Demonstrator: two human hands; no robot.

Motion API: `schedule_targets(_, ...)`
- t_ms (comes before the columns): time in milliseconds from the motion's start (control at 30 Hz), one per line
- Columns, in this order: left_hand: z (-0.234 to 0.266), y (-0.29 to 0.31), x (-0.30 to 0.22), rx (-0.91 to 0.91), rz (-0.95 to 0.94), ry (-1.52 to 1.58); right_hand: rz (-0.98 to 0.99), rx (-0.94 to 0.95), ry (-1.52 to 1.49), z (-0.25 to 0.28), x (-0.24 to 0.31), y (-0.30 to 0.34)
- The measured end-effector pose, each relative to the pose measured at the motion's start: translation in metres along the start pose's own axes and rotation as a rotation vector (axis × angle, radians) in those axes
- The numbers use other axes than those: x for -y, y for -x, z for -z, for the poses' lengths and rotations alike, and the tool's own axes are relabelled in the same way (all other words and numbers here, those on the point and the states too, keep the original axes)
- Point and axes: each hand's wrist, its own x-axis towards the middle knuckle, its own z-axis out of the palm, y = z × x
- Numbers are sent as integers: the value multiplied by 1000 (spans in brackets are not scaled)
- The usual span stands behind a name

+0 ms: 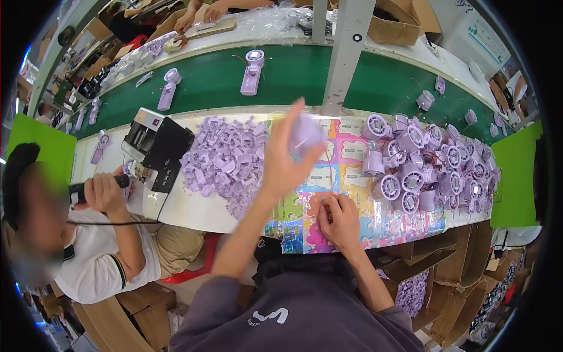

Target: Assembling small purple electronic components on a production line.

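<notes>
Left hand (285, 161) grasps 1 purple part (307, 135) over patterned sheet (353, 177). Right hand (339, 222): curled there, contents unclear. Advise steady grip.

Factory assembly line: green conveyor belt (205, 82) bearing spaced lilac handheld-fan bodies (250, 80); round lilac fan housings (411, 138) and small plastic parts (229, 155) lying heaped on near side of belt; co-worker (111, 258) sitting there, cardboard boxes (397, 28) standing beyond belt.

Before me: bench (202, 212), sheets (354, 176) on it. Parts pile (226, 155) to my left; machine (156, 146) farther left. Housing heap (410, 138) to my right. Behind bench: conveyor belt (208, 73), fan bodies (250, 79) on it.
</notes>
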Motion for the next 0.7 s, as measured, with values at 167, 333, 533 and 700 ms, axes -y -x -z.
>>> schedule_targets(167,-7,110,4,36,140,-51,-162,4,-499,15,-2,-5)
schedule_targets(333,-19,126,17,33,-55,-287,-158,-195,-553,16,-4,-41)
schedule_targets(533,-17,130,24,-7,219,27,169,180,-305,-17,34,-127)
schedule_targets(700,-14,132,21,-12,269,109,90,419,-184,-70,46,-154)
